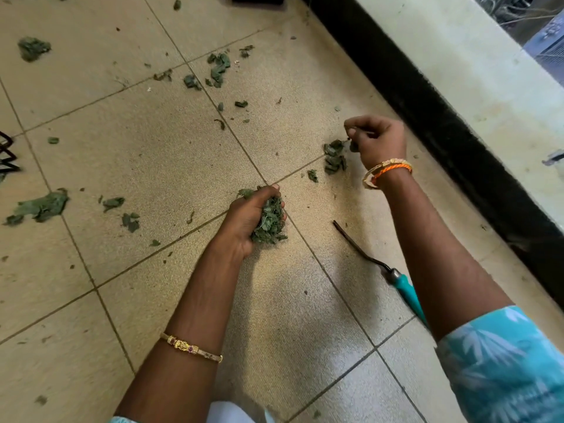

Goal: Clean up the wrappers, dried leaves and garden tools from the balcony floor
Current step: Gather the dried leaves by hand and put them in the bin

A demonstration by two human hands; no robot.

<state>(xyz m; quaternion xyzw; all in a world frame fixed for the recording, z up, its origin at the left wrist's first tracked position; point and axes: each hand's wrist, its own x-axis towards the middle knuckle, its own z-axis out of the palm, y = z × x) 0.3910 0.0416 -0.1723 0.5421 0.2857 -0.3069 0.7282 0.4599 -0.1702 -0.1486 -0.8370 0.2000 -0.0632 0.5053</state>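
**Leaves in both hands, tool on the tiles**

Beige floor tiles [137, 154] with dark grout lines fill most of the frame, edged at the upper right by a black skirting strip [442, 117] and a pale ledge [488, 71] beyond it.

Near the centre, the left hand [247, 218] is cupped palm-up, its fingers curled round a bunch of dried leaves [268, 221] that spills out towards the wrist. A gold bracelet [192, 348] sits on the left forearm at lower centre.

At centre right, the right hand [378, 138] hangs with fingers bent — thumb and fingertips pinching a small dark scrap just above a leaf clump [334, 157] lying on the floor. Gold and orange bangles [387, 172] circle that wrist, and a turquoise patterned sleeve [503, 361] covers the upper arm at lower right.

A garden tool [381, 267] lies on the tiles between the two forearms, its thin dark metal shaft pointing to upper left and its teal handle partly hidden behind the right arm.

Scattered leaves remain across the floor — a larger patch [42, 207] at the left edge, another cluster [218, 68] at upper centre, one [33, 48] at upper left. Black zigzag wire [7, 157] shows at the left edge.
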